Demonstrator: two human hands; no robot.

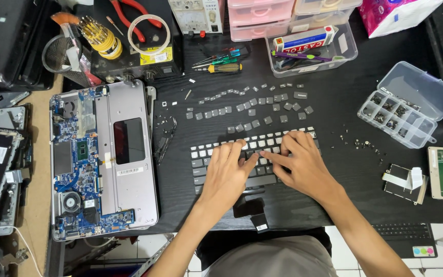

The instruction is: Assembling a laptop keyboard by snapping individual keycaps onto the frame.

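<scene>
Pressing on stripped keyboard (216, 159), left hand (229, 172) & right hand (303, 164) flat, holding nothing, loose keycaps (255, 110) behind, opened laptop (103, 159) left.

both hands (267, 166) hide the keyboard's (206, 159) middle keys.

bare laptop keyboard (216, 163) lies flat on black desk, many keycaps off, w/ white switch pads showing.

Two bare forearms, left hand (226, 172) and right hand (303, 164) ungloved, ringless; grey shorts.
</scene>
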